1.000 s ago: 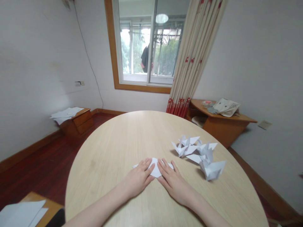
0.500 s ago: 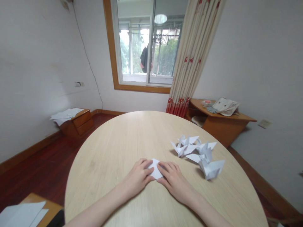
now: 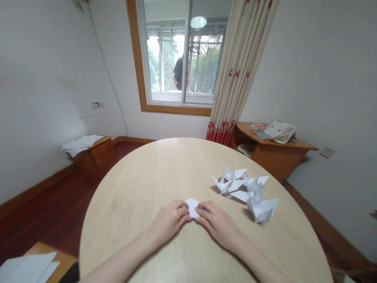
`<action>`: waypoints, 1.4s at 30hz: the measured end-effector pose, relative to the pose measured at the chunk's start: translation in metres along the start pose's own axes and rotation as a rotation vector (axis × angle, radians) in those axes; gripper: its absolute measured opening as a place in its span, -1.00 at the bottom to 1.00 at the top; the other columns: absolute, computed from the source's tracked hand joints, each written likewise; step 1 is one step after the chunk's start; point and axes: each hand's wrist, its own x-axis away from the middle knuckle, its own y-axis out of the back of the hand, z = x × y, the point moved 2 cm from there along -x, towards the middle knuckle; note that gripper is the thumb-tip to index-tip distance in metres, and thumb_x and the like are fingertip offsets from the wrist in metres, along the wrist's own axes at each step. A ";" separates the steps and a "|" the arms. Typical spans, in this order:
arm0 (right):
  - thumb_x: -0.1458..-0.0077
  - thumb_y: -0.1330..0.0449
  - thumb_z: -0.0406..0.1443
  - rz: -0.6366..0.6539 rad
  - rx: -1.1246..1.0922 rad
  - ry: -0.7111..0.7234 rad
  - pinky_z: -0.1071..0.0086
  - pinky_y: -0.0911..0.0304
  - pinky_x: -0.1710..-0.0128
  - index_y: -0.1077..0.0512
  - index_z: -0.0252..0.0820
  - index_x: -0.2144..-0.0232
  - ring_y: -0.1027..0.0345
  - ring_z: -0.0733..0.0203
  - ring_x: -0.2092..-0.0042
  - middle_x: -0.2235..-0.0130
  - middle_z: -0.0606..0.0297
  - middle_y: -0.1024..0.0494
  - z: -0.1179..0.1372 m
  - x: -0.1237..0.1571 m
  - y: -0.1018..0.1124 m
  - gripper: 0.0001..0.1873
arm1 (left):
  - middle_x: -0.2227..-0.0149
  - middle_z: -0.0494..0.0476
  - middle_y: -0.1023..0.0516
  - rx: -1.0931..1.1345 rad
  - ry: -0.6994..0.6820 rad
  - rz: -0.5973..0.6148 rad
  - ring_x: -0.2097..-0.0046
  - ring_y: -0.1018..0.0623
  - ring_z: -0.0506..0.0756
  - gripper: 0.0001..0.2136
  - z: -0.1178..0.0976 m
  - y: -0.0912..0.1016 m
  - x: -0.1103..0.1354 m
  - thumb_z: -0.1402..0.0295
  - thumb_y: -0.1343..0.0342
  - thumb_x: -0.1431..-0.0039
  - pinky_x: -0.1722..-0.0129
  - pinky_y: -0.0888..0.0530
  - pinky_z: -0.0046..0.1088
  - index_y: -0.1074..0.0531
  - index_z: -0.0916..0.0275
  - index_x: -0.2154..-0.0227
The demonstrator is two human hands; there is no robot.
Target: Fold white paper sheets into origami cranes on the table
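Note:
A small piece of folded white paper (image 3: 193,207) lies on the round wooden table (image 3: 141,177), between my two hands. My left hand (image 3: 173,218) grips its left edge, with the thumb at the near side and the fingers curled at the far side. On the right edge, my right hand (image 3: 214,219) holds the paper in the same way, fingertips pressed on it. The parts of the paper under the fingers are hidden. Several folded white paper cranes (image 3: 234,184) stand in a cluster to the right, beyond my right hand.
Loose white sheets (image 3: 28,267) rest on a wooden surface at the lower left. More papers lie on a small drawer cabinet (image 3: 97,153) by the left wall. A corner desk (image 3: 282,151) with a cloth bag (image 3: 279,131) stands behind the table's right side.
Both hands have shifted slightly on the folded paper, the fingers curling in closer at its sides. Less of the paper's near part shows. The paper cranes have stayed in place.

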 end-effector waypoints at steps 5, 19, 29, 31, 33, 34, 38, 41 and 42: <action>-0.31 -0.02 -0.29 -0.055 -0.034 0.009 0.16 -0.30 0.11 -0.38 -0.16 0.16 -0.35 0.05 0.10 0.15 0.19 -0.50 -0.002 -0.002 -0.002 -0.84 | 0.15 0.13 -0.55 0.034 0.018 -0.007 0.11 -0.54 0.12 -0.93 -0.003 0.001 -0.001 0.47 -0.09 -0.25 0.13 -0.47 -0.38 -0.45 0.26 0.32; -0.26 -0.04 -0.34 -0.046 -0.060 -0.138 0.22 -0.24 0.15 -0.29 -0.16 0.37 -0.29 0.11 0.18 0.24 0.22 -0.41 0.003 -0.002 -0.004 -0.87 | 0.22 0.16 -0.45 -0.036 0.037 0.038 0.16 -0.42 0.15 -0.90 -0.009 -0.001 -0.001 0.46 0.01 -0.28 0.15 -0.40 -0.29 -0.37 0.27 0.35; -0.23 -0.07 -0.36 -0.037 -0.003 -0.199 0.17 -0.19 0.13 -0.28 -0.17 0.37 -0.27 0.09 0.16 0.24 0.23 -0.39 -0.001 -0.004 -0.010 -0.90 | 0.24 0.08 -0.44 -0.046 0.116 0.007 0.17 -0.41 0.13 -0.88 0.000 -0.008 -0.005 0.37 -0.19 -0.18 0.19 -0.34 -0.34 -0.36 0.25 0.39; -0.23 -0.06 -0.35 -0.040 0.007 -0.199 0.18 -0.19 0.14 -0.28 -0.16 0.36 -0.27 0.09 0.16 0.24 0.23 -0.39 -0.002 -0.004 -0.010 -0.91 | 0.23 0.07 -0.44 -0.051 0.121 0.005 0.16 -0.41 0.14 -0.86 0.002 -0.007 -0.005 0.35 -0.23 -0.15 0.19 -0.33 -0.33 -0.36 0.24 0.36; -0.23 -0.06 -0.34 -0.047 0.012 -0.194 0.19 -0.19 0.15 -0.28 -0.15 0.36 -0.27 0.10 0.17 0.25 0.24 -0.39 -0.004 -0.004 -0.011 -0.91 | 0.21 0.08 -0.45 -0.064 0.120 0.006 0.15 -0.41 0.16 -0.83 0.005 -0.006 -0.006 0.34 -0.25 -0.13 0.17 -0.32 -0.30 -0.36 0.23 0.31; -0.23 -0.06 -0.34 -0.051 0.014 -0.190 0.19 -0.18 0.15 -0.28 -0.15 0.36 -0.28 0.10 0.17 0.25 0.24 -0.39 -0.004 -0.004 -0.011 -0.91 | 0.19 0.08 -0.45 -0.067 0.120 0.006 0.14 -0.41 0.17 -0.82 0.005 -0.005 -0.006 0.34 -0.25 -0.12 0.17 -0.32 -0.29 -0.37 0.22 0.28; -0.23 -0.06 -0.32 -0.037 0.027 -0.183 0.19 -0.17 0.15 -0.29 -0.14 0.37 -0.29 0.10 0.17 0.23 0.23 -0.41 -0.006 -0.005 -0.010 -0.90 | 0.12 0.10 -0.44 -0.021 0.118 0.010 0.09 -0.40 0.17 -0.80 0.005 -0.004 -0.007 0.35 -0.22 -0.15 0.13 -0.33 -0.28 -0.37 0.20 0.18; -0.20 -0.08 -0.37 -0.003 0.021 -0.199 0.19 -0.16 0.14 -0.30 -0.14 0.36 -0.29 0.09 0.14 0.21 0.24 -0.43 -0.007 -0.006 -0.006 -0.92 | 0.08 0.12 -0.43 0.021 0.117 0.025 0.06 -0.40 0.17 -0.75 0.005 -0.003 -0.007 0.36 -0.21 -0.16 0.09 -0.35 -0.27 -0.37 0.19 0.11; -0.19 -0.09 -0.39 0.010 0.016 -0.208 0.19 -0.15 0.13 -0.30 -0.14 0.36 -0.29 0.08 0.12 0.21 0.24 -0.43 -0.008 -0.007 -0.005 -0.92 | 0.08 0.12 -0.43 0.028 0.113 0.032 0.05 -0.40 0.18 -0.73 0.005 -0.002 -0.007 0.37 -0.22 -0.15 0.07 -0.35 -0.26 -0.37 0.18 0.09</action>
